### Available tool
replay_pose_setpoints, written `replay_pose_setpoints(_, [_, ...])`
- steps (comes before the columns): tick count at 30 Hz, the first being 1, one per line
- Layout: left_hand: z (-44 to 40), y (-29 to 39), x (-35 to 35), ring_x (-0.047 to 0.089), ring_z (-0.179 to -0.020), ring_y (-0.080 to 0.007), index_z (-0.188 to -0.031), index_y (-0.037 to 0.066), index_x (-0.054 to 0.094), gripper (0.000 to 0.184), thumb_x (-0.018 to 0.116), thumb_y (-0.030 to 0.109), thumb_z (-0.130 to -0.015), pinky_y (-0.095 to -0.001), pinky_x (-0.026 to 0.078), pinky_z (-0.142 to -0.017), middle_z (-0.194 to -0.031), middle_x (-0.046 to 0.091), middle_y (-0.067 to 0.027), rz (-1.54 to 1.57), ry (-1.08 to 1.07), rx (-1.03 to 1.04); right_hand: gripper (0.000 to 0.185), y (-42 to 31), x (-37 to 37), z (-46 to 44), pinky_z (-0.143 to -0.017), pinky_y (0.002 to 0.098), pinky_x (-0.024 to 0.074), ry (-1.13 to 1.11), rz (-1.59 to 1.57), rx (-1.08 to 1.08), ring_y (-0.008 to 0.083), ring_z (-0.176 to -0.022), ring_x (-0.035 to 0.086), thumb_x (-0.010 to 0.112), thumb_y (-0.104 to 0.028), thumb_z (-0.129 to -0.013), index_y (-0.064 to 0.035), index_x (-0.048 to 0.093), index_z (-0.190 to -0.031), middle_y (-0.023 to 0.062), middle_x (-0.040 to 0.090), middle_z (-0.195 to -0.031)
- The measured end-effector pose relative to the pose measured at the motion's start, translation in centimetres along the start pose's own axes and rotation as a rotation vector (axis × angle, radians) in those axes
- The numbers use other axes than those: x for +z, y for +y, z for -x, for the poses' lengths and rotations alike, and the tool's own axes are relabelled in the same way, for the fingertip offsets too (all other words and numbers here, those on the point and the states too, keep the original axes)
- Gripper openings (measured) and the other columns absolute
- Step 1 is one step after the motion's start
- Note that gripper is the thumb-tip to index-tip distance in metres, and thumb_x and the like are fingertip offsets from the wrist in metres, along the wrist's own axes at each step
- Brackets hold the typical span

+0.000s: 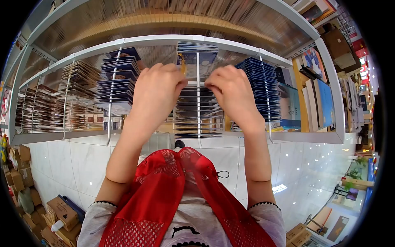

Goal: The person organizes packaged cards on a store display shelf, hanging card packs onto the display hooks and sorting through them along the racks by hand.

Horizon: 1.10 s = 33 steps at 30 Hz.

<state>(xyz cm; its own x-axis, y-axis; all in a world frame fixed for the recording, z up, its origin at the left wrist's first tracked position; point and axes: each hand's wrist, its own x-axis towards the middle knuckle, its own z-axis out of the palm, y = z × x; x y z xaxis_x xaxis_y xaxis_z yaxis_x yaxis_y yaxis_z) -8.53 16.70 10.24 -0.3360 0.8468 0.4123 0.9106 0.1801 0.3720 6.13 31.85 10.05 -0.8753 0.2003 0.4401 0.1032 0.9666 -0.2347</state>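
My left hand is closed, with thumb and fingers pinched at the left end of a thin flat packet's pale edge. At the right end of that edge, my right hand has its fingers curled and pinched too. The fingertips partly hide the packet's corners. Below and around it, a dark stack of thin packets hangs along a white metal hook. Behind the hands are more packets with blue and yellow fronts.
Dark blue packets hang in rows at the right and left, beside brown ones. White hook rods jut toward me from the grey rack frame. Books stand at the right end. Cardboard boxes lie lower left.
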Motion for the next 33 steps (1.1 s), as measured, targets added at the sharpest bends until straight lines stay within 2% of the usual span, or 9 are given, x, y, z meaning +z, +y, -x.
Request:
replay_pose_setpoints(2, [-1.0,-0.1,0.1,0.063,-0.085,-0.0291,-0.085,0.006,0.072,0.007,0.071,0.006,-0.078,-0.0394,0.050,-0.075,-0.085,0.065,-0.0069,0.026,0.112,-0.023,0.018,0.2,-0.1,-0.8,-0.088,0.0397,0.0448,0.103,-0.009,0.014,0.0267,-0.100,0.059,0.069,-0.008,-0.080,-0.0059,0.071,-0.098,0.0063,0.064,-0.101])
replay_pose_setpoints(5, [-3.1,-1.1,1.6,0.064,-0.086,-0.0293,-0.086,0.007,0.072,0.008,0.072,0.005,-0.078,-0.0391,0.051,-0.074,-0.088,0.065,-0.0063,-0.031,0.254,-0.007,0.026,1.9,1.2,-2.7,-0.092,0.0408,0.0444,0.136,0.061,0.069,0.0274,-0.107,0.057,0.071,-0.009,-0.082,-0.0046,0.069,-0.107,0.0066,0.061,-0.112])
replay_pose_setpoints(6, [-3.8,-1.6,2.4,0.064,-0.086,-0.0293,-0.086,0.007,0.072,0.008,0.072,0.005,-0.078,-0.0391,0.052,-0.074,-0.089,0.066,-0.0061,-0.068,0.300,0.009,0.024,2.4,1.9,-3.2,-0.092,0.0408,0.0445,0.134,0.094,0.080,0.0267,-0.106,0.058,0.069,-0.008,-0.083,-0.0034,0.070,-0.107,0.0059,0.063,-0.109])
replay_pose_setpoints(9, [-4.6,-3.3,4.3,0.064,-0.087,-0.0285,-0.086,0.007,0.072,0.007,0.071,0.005,-0.079,-0.0395,0.052,-0.074,-0.092,0.066,-0.0051,-0.099,0.233,-0.006,0.023,3.8,3.4,-4.2,-0.092,0.0407,0.0447,0.041,0.124,0.107,0.0257,-0.106,0.058,0.068,-0.007,-0.083,-0.0034,0.071,-0.106,0.0058,0.064,-0.107])
replay_pose_setpoints(11, [-4.5,-3.8,4.8,0.065,-0.087,-0.0283,-0.086,0.006,0.072,0.008,0.071,0.004,-0.078,-0.0399,0.052,-0.074,-0.090,0.066,-0.0053,-0.098,0.220,-0.011,0.018,3.9,3.6,-4.3,-0.091,0.0402,0.0448,0.086,0.131,0.078,0.0245,-0.104,0.059,0.066,-0.007,-0.084,-0.0043,0.073,-0.100,0.0055,0.065,-0.104])
replay_pose_setpoints(16, [-4.0,-3.3,3.9,0.065,-0.086,-0.0291,-0.085,0.006,0.072,0.009,0.070,0.002,-0.077,-0.0400,0.052,-0.074,-0.086,0.067,-0.0072,-0.041,0.200,-0.022,0.013,3.0,2.9,-3.6,-0.088,0.0400,0.0461,0.076,0.079,0.092,0.0243,-0.098,0.060,0.066,-0.008,-0.083,-0.0070,0.075,-0.092,0.0043,0.066,-0.096])
replay_pose_setpoints(19, [-3.5,-3.0,3.2,0.065,-0.086,-0.0298,-0.085,0.005,0.071,0.008,0.069,0.002,-0.078,-0.0407,0.052,-0.075,-0.086,0.068,-0.0083,-0.050,0.129,-0.020,0.010,2.5,2.3,-3.1,-0.083,0.0380,0.0502,0.052,0.063,0.080,0.0277,-0.090,0.062,0.068,-0.005,-0.081,-0.0046,0.073,-0.089,0.0069,0.066,-0.091])
replay_pose_setpoints(22, [-2.8,-2.6,2.3,0.065,-0.087,-0.0301,-0.085,0.005,0.071,0.008,0.068,0.003,-0.079,-0.0415,0.051,-0.077,-0.084,0.068,-0.0084,-0.052,0.040,0.001,0.008,1.7,1.3,-2.7,-0.081,0.0386,0.0500,-0.004,0.032,0.087,0.0280,-0.088,0.062,0.069,-0.005,-0.080,-0.0045,0.073,-0.087,0.0074,0.067,-0.088])
replay_pose_setpoints(33, [-1.0,-1.0,0.9,0.063,-0.089,-0.0283,-0.085,0.006,0.072,0.007,0.069,0.006,-0.080,-0.0411,0.048,-0.081,-0.085,0.068,-0.0062,-0.072,-0.049,-0.013,0.007,0.8,0.9,-1.1,-0.081,0.0407,0.0468,-0.014,-0.023,0.059,0.0272,-0.089,0.062,0.066,-0.005,-0.081,-0.0069,0.073,-0.081,0.0059,0.067,-0.085])
